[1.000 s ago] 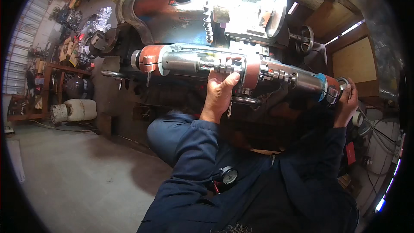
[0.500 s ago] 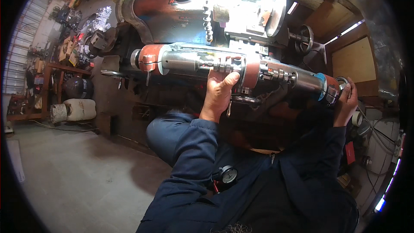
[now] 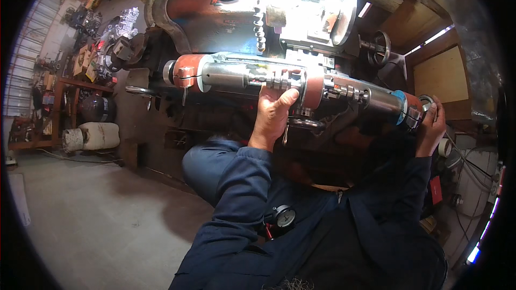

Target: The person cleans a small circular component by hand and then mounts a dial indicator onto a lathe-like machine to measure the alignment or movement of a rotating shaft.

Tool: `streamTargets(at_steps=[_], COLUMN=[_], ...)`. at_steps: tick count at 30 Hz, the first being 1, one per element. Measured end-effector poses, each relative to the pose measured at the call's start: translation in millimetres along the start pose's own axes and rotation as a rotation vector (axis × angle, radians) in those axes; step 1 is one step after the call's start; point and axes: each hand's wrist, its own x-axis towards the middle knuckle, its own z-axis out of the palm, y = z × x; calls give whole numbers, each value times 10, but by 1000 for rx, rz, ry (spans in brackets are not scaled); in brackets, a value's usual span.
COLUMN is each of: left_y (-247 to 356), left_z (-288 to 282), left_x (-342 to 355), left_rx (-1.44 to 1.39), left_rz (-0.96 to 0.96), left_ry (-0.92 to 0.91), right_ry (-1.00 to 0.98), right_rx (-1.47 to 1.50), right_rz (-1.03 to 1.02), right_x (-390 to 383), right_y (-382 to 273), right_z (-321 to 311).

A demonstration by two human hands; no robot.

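Shaft (image 3: 278, 80) glossy metal; sleeve (image 3: 244, 177) matt cloth; board (image 3: 442, 78) wood.

Reaches toward the far side with both arms (image 3: 244, 177), holding left hand (image 3: 273, 111) upright with thumb (image 3: 289, 97) apart and right hand (image 3: 431, 127) farther right with fingers (image 3: 441, 110) apparently curled.

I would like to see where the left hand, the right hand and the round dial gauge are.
Left hand (image 3: 273, 111): head view, middle of the hand.
Right hand (image 3: 433, 127): head view, middle of the hand.
Round dial gauge (image 3: 286, 217): head view, its pale face.
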Motion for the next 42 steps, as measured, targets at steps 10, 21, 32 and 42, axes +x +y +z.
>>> streamTargets(at_steps=[10, 21, 32, 42], left_y=[-65, -39, -20, -32], left_z=[-69, -108, -82, -109], left_x=[5, 10, 3, -1], left_rx=[-21, 16, -43, -26], left_rz=[15, 8, -8, -10], left_ry=[6, -36, -22, -22], right_ry=[-10, -170, -85, -84], right_rx=[24, 15, -204, -175], right_rz=[-3, -109, -89, -61], right_x=[6, 71, 115, 133], right_y=[38, -4, 38, 74], right_z=[10, -158, -59, -37])
